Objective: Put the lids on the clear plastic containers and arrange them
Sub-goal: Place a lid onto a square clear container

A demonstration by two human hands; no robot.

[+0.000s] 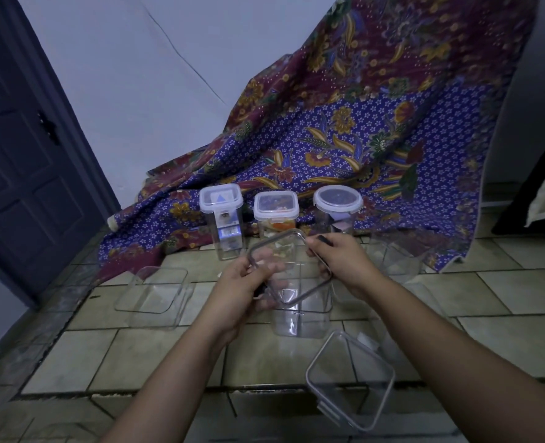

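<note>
Floor: beige tiled floor (82, 356) w/ dark grout lines, everything sits straight on it, no table.
Room: pale wall (130, 91) behind w/ a thin crack running diagonally, dark paneled door (25, 174) on the left, lighting is dim & bluish.
Backdrop: batik cloth (376, 129), maroon + blue w/ gold flowers, draped over something at the back & spilling onto the tiles.
Back row: 3 lidded containers side by side in front of the cloth. Tall square container (222, 219) on the left, shorter square container (276, 214) in the middle w/ something orange inside, round container (337, 209) on the right. All upright, lids on.
Held lid: clear square lid (288, 266) w/ a darker rim, up off the floor btwn both hands, tilted so its far edge is higher & 1 corner points down toward the camera.
Left hand: left hand (245, 282) curled round the lid's left edge, fingers showing through the plastic.
Right hand: right hand (338, 260) pinching the lid's right/far corner.
Under the lid: open clear container (300, 314) upright, mouth up, just below the lid.
Others: shallow open tub (156, 292) to the left, another open container (396, 254) on the right near the cloth edge, can't tell much more, it's very see-thru.
Near lid: 2nd lid (351, 378) flat on the tiles close to the camera, turned like a diamond.
</note>
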